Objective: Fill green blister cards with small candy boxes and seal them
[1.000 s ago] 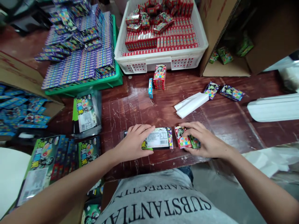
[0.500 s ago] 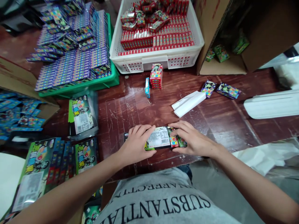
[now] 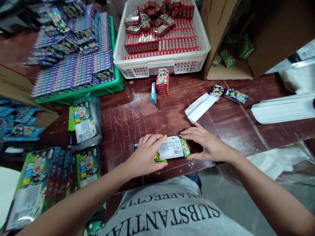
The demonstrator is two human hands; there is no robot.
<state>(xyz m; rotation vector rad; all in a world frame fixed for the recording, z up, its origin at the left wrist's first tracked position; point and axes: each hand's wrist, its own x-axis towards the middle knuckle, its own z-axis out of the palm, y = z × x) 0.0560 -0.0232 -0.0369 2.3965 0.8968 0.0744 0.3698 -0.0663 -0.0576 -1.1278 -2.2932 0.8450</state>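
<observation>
A printed black-and-green packet [image 3: 171, 147] with a white barcode label lies at the table's front edge. My left hand [image 3: 147, 152] is closed over its left part, thumb along the near edge and fingers along the far one. From the packet's right end sticks out a small green box [image 3: 185, 147]. My right hand [image 3: 209, 144] curves around that end, fingertips at the far corner and thumb at the near one, gripping the green box. What else is inside the packet is hidden.
Ahead stand a stack of red boxes [image 3: 162, 80] and a blue box [image 3: 154, 93]. Behind are a white crate [image 3: 162, 65] and a green crate [image 3: 118, 82]. Right lie folded white paper [image 3: 199, 107] and purple boxes [image 3: 235, 95]; left, finished-looking packets [image 3: 85, 123].
My right hand has moved the small boxes left into the packet. The red box that showed at its end is now out of sight, and only part of the green box sticks out.
</observation>
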